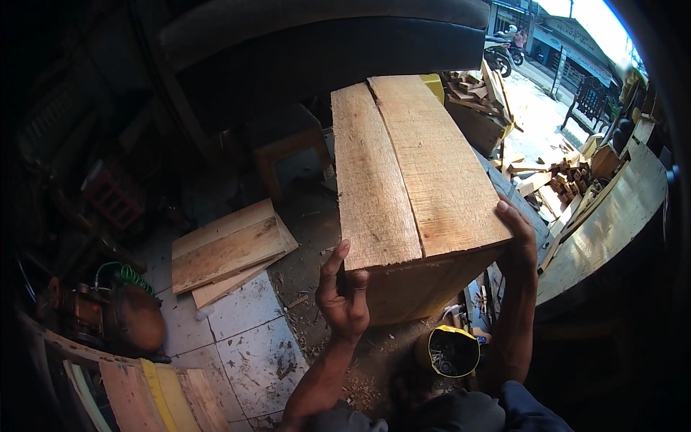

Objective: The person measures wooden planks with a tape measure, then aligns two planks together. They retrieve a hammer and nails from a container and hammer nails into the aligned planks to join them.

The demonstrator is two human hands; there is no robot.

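Note:
A large wooden box (403, 291) of raw planks stands in front of me. Its top consists of two rough boards (439, 173) side by side, with a dark narrow gap running between them. My left hand (345, 299) grips the near left corner, one finger up along the edge and the thumb at the front. Around the near right corner closes my right hand (517, 229), its fingertips on the top and its palm against the side. The box's far side and underside are hidden.
A cut-open yellow container (453, 353) with dark small contents stands near my right forearm. Boards (230, 248) lie stacked on the tiled floor to the left, beyond a compressor (119, 317). A stool (288, 140) and scrap wood (479, 93) are farther off.

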